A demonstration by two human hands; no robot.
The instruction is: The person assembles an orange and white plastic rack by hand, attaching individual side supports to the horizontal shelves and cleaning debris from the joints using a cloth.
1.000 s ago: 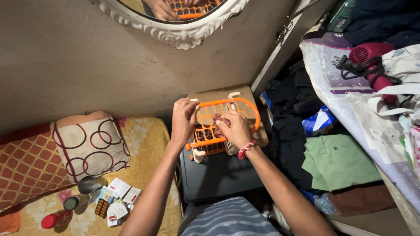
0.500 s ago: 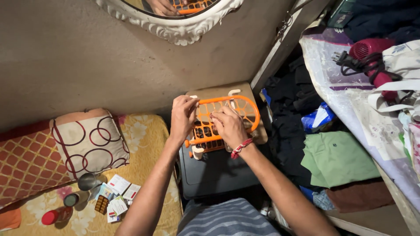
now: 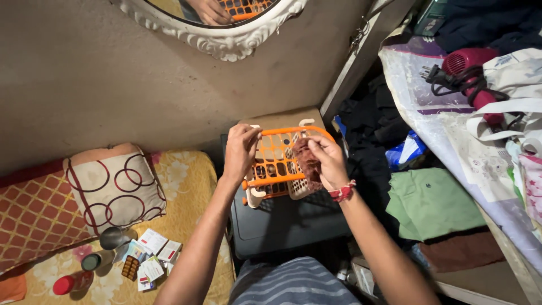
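An orange and cream plastic basket [image 3: 275, 164] rests on a dark case [image 3: 282, 223] in front of me. My left hand [image 3: 241, 150] grips the basket's left rim. My right hand [image 3: 329, 162], with a red thread band at the wrist, pinches a reddish-brown cloth [image 3: 308, 160] against the basket's right side. Small dark items lie inside the basket, too small to identify.
A white-framed mirror [image 3: 226, 42] hangs on the wall above. At left lie a patterned pillow [image 3: 116, 183], medicine packets [image 3: 149, 257] and small bottles [image 3: 90, 262] on a yellow sheet. At right are a green cloth [image 3: 435, 203], a pink hair dryer [image 3: 471, 65] and piled bags.
The basket has tilted, and my right hand has shifted to its right side, now holding the reddish-brown cloth there. My left hand stays on the left rim.
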